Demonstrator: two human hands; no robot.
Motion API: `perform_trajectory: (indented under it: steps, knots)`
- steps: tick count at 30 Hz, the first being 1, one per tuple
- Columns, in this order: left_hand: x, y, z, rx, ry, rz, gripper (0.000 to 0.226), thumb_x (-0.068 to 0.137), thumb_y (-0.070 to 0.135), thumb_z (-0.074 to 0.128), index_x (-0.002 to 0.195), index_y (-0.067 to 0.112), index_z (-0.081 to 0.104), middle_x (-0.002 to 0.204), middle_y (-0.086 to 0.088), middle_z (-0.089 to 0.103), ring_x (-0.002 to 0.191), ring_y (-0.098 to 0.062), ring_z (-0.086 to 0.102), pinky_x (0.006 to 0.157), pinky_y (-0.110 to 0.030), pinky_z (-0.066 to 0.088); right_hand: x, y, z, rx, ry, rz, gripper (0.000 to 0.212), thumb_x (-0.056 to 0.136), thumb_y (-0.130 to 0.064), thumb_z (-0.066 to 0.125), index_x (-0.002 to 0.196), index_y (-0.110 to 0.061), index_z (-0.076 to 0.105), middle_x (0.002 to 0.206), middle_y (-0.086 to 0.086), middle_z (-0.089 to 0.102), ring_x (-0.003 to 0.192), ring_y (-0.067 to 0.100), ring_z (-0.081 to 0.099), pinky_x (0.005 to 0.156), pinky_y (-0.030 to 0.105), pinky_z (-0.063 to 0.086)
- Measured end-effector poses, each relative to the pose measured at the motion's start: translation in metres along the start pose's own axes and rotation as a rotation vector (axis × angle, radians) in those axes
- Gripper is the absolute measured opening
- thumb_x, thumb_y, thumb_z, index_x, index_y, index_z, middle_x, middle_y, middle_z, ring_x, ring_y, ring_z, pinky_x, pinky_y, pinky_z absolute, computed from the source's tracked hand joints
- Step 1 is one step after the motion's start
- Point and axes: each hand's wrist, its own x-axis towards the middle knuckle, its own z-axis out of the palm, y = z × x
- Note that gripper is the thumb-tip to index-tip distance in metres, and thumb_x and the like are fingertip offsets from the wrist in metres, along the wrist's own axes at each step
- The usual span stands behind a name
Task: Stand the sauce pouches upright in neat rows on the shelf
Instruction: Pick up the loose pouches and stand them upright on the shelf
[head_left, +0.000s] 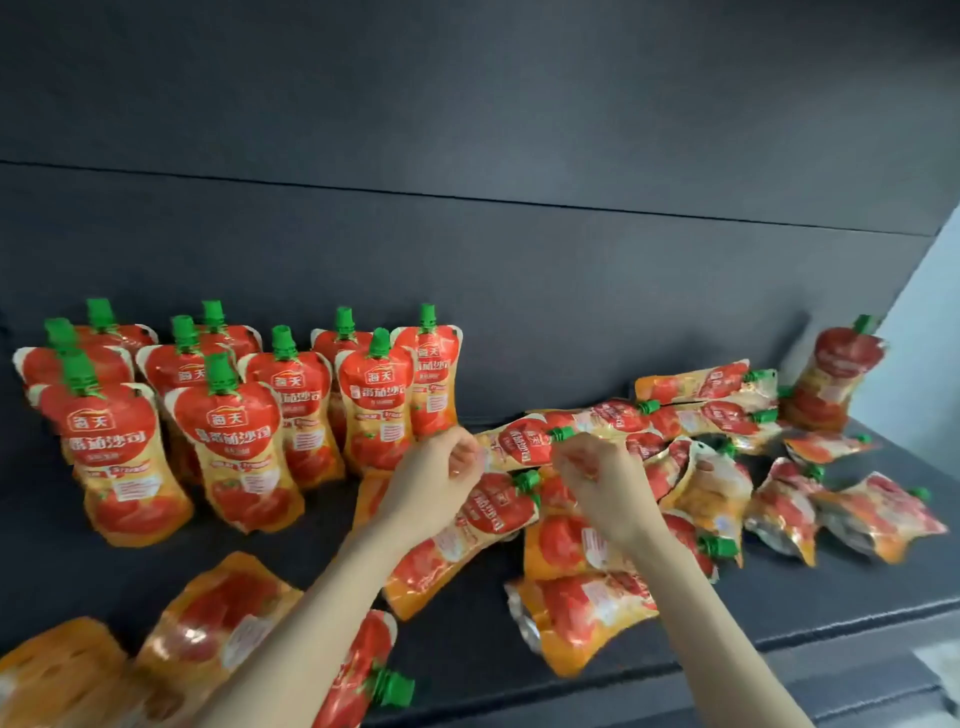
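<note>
1. Target: a red-and-orange soft plastic sauce pouch (514, 444) with a green screw cap (561, 433) lies flat on top of the heap (717, 499) of fallen pouches. Its long axis runs left to right, cap end to the right
2. Grip: the left hand (434, 480) is at the base end and the right hand (597, 488) is just below the cap. Both show narrow, curled fingers; blur prevents telling whether either actually pinches the film
3. Judgement: with one hand at each end, lifting the cap end while the base swings down should stand it
4. Destination: the upright rows (234, 447) stand to the left, the nearest pouch just beside the left hand
5. Surface: a dark grey matt shelf (457, 654) backed by a dark grey panel (467, 260). More pouches lie at the front edge, and bare shelf shows in front of the rows
</note>
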Motion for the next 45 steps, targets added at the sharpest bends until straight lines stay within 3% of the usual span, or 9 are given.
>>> perform_trajectory:
  steps: [2,6,9,15,20,26,33,40,45]
  knots:
    - [0.02,0.005,0.026,0.031,-0.017,-0.047,0.017,0.089,0.023,0.06,0.104,0.016,0.061,0.1,0.006,0.063,0.096,-0.011,0.06,0.085,-0.028,0.05,0.015,0.023,-0.016,-0.014,-0.024,-0.001,0.014,0.089,-0.009,0.056,0.093,-0.01,0.07,0.087,-0.005,0.066,0.081,0.009,0.06,0.069,0.006,0.042]
    - [0.057,0.008,0.056,0.131,-0.045,-0.119,0.034,0.087,0.031,0.062,0.116,0.016,0.056,0.116,-0.002,0.057,0.107,-0.017,0.056,0.088,-0.027,0.044,0.052,0.062,-0.035,-0.035,-0.091,0.015,0.014,0.089,-0.013,0.056,0.095,-0.009,0.069,0.094,0.002,0.07,0.085,0.016,0.062,0.076,0.026,0.048]
    - [0.079,0.007,0.068,0.198,-0.122,-0.22,0.05,0.087,0.039,0.06,0.129,0.015,0.047,0.128,-0.004,0.05,0.117,-0.021,0.05,0.095,-0.031,0.041,0.08,0.086,-0.037,-0.047,-0.121,0.043,0.022,0.09,-0.021,0.058,0.108,-0.01,0.066,0.109,0.004,0.067,0.099,0.022,0.061,0.079,0.027,0.045]
    - [0.093,-0.009,0.083,0.343,-0.129,-0.309,0.062,0.083,0.051,0.059,0.132,0.016,0.045,0.13,-0.004,0.053,0.119,-0.023,0.05,0.099,-0.039,0.041,0.117,0.116,-0.033,-0.249,-0.312,0.017,0.055,0.094,-0.039,0.05,0.142,-0.014,0.038,0.15,0.004,0.036,0.139,0.024,0.03,0.109,0.035,0.028]
    - [0.095,-0.013,0.085,0.335,-0.07,-0.317,0.055,0.077,0.051,0.066,0.121,0.02,0.054,0.115,-0.001,0.058,0.111,-0.02,0.054,0.097,-0.038,0.039,0.131,0.131,-0.022,-0.531,-0.377,0.039,0.065,0.087,-0.056,0.05,0.138,-0.017,0.041,0.145,0.004,0.033,0.131,0.03,0.024,0.108,0.046,0.021]
    - [0.088,-0.013,0.09,0.268,0.058,-0.258,0.042,0.076,0.047,0.069,0.107,0.026,0.052,0.107,0.007,0.059,0.104,-0.015,0.054,0.096,-0.038,0.038,0.139,0.14,-0.021,-0.582,-0.418,0.031,0.071,0.081,-0.066,0.049,0.137,-0.023,0.041,0.141,0.005,0.034,0.13,0.03,0.021,0.107,0.048,0.019]
    - [0.083,-0.005,0.09,0.117,0.036,-0.219,0.037,0.073,0.046,0.072,0.1,0.035,0.049,0.101,0.013,0.059,0.101,-0.013,0.055,0.093,-0.046,0.044,0.146,0.138,-0.031,-0.712,-0.448,-0.037,0.083,0.076,-0.076,0.045,0.135,-0.018,0.043,0.14,0.007,0.038,0.132,0.032,0.022,0.105,0.052,0.017]
    - [0.081,0.013,0.088,0.028,0.077,-0.24,0.038,0.07,0.038,0.077,0.101,0.031,0.056,0.099,0.01,0.064,0.095,-0.01,0.061,0.083,-0.029,0.05,0.141,0.144,-0.034,-0.692,-0.529,-0.109,0.07,0.085,-0.072,0.027,0.123,-0.018,0.05,0.116,0.007,0.054,0.124,0.031,0.027,0.1,0.052,0.019]
    - [0.079,0.029,0.088,0.02,0.166,-0.255,0.038,0.072,0.03,0.078,0.103,0.026,0.056,0.096,0.016,0.06,0.089,-0.001,0.058,0.064,-0.002,0.04,0.138,0.15,-0.038,-0.506,-0.341,-0.141,0.083,0.072,-0.074,0.052,0.133,-0.018,0.043,0.129,0.007,0.044,0.122,0.03,0.03,0.102,0.046,0.025]
